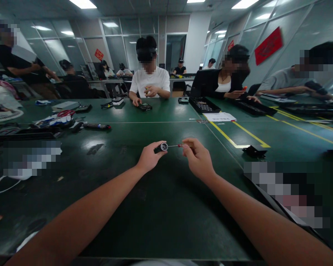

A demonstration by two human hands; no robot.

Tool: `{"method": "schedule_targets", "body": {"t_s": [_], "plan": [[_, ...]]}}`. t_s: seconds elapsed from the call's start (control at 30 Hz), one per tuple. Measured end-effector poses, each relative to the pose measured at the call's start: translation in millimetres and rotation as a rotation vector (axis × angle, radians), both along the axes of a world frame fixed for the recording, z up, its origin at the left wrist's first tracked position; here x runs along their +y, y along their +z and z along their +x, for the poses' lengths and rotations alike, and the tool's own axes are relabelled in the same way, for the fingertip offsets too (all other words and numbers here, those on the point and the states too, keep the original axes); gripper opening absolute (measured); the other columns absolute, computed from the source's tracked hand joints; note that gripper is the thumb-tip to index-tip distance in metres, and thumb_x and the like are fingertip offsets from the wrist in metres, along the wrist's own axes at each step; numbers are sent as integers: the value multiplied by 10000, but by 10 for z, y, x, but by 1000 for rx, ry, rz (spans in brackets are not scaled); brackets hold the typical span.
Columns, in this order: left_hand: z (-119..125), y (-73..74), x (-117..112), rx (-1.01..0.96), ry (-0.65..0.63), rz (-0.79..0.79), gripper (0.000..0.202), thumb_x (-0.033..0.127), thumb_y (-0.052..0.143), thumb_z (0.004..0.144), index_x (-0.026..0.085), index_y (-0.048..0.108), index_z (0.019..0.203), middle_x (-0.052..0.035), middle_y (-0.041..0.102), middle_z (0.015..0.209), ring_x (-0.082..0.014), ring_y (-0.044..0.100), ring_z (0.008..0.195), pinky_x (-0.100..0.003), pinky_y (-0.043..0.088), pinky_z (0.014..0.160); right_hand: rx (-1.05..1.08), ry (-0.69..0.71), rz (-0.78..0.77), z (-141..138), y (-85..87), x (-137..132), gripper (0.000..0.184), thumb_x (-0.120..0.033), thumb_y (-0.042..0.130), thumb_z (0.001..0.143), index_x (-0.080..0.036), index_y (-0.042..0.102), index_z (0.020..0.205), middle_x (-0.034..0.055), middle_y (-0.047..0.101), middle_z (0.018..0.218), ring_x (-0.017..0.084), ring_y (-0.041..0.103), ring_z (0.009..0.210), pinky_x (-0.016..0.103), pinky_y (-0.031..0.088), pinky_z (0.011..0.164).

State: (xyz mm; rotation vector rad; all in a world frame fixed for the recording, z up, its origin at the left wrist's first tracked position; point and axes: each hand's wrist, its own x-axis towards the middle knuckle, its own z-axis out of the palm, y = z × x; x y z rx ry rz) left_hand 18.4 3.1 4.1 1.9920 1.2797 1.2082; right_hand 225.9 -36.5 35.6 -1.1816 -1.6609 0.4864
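My left hand [150, 157] is closed around a small black cylindrical part [161, 147] with a round silver end face, held just above the green table [144, 207]. My right hand [197, 157] pinches a thin tool with a metal shaft and red handle [175, 146]. The shaft's tip meets the silver face of the black part. Both hands hover over the middle of the table, a short distance apart.
A small black piece [254, 151] lies to the right near yellow tape lines [240, 137]. Pens, cables and a white mask lie on the left. Across the table other people sit with black trays [204, 105], a phone [144, 107] and papers [220, 116].
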Motion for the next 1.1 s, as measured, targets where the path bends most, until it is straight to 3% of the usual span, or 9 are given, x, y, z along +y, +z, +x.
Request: {"method": "schedule_targets", "body": {"t_s": [0.1, 0.23, 0.3, 0.5, 0.6, 0.7, 0.83, 1.0, 1.1], "plan": [[-2, 3, -5, 20, -9, 20, 393, 185, 746, 836, 226, 687, 1222, -61, 702, 1231, -240, 628, 1188, -436, 447, 1098, -32, 31, 7, -29, 30, -51, 273, -435, 494, 971, -239, 653, 1076, 19, 680, 768, 193, 645, 689, 323, 468, 665], [1, 20, -19, 36, -27, 29, 394, 172, 752, 832, 238, 693, 1216, -54, 712, 1207, -233, 637, 1161, -417, 451, 1078, -69, -34, 10, -65, 76, -80, 433, -522, 387, 1011, -246, 719, 978, 22, 681, 719, 197, 643, 661, 326, 454, 658], [3, 21, -21, 51, -31, 31, 395, 171, 755, 830, 249, 697, 1212, -52, 711, 1216, -237, 636, 1166, -425, 441, 1083, -101, -53, 20, -80, 90, -80, 429, -518, 402, 1006, -251, 734, 963, 33, 718, 776, 211, 664, 708, 334, 463, 688], [5, 10, -21, 127, -45, 57, 376, 207, 758, 835, 273, 703, 1201, -53, 714, 1213, -259, 628, 1175, -476, 424, 1081, -154, -67, 44, -107, 78, -95, 381, -397, 432, 982, -218, 638, 1248, 54, 729, 829, 209, 632, 652, 348, 460, 662], [3, 21, -31, 136, -28, 72, 374, 209, 766, 831, 273, 708, 1195, -50, 720, 1201, -256, 633, 1154, -474, 432, 1061, -176, -41, 73, -94, 86, -100, 391, -334, 429, 959, -217, 601, 1291, 58, 716, 855, 226, 640, 730, 361, 462, 705], [5, 42, -45, 143, -26, 83, 380, 190, 777, 818, 263, 716, 1185, -54, 725, 1189, -252, 634, 1145, -457, 442, 1050, -180, -44, 30, -69, 109, -84, 377, -381, 425, 973, -220, 633, 1243, 54, 712, 824, 233, 643, 725, 359, 448, 682], [7, 48, -50, 164, -29, 92, 392, 174, 788, 806, 257, 717, 1183, -52, 730, 1170, -253, 632, 1134, -450, 446, 1042, -200, -101, 14, -43, 119, -39, 415, -480, 383, 1002, -236, 716, 1049, 59, 720, 793, 242, 659, 725, 360, 436, 671], [-11, 11, -26, 172, -43, 106, 391, 194, 797, 804, 255, 713, 1181, -47, 729, 1169, -245, 632, 1121, -439, 456, 1027, -173, -48, 10, -44, 92, -16, 376, -364, 434, 973, -229, 592, 1287, 58, 720, 828, 232, 652, 705, 372, 463, 693], [-24, 13, -26, 169, -31, 99, 383, 197, 784, 818, 254, 709, 1190, -46, 725, 1181, -245, 626, 1126, -438, 458, 1019, -178, 5, 31, -36, 89, -17, 409, -301, 444, 951, -216, 543, 1338, 69, 710, 892, 231, 652, 767, 374, 476, 729]]}}
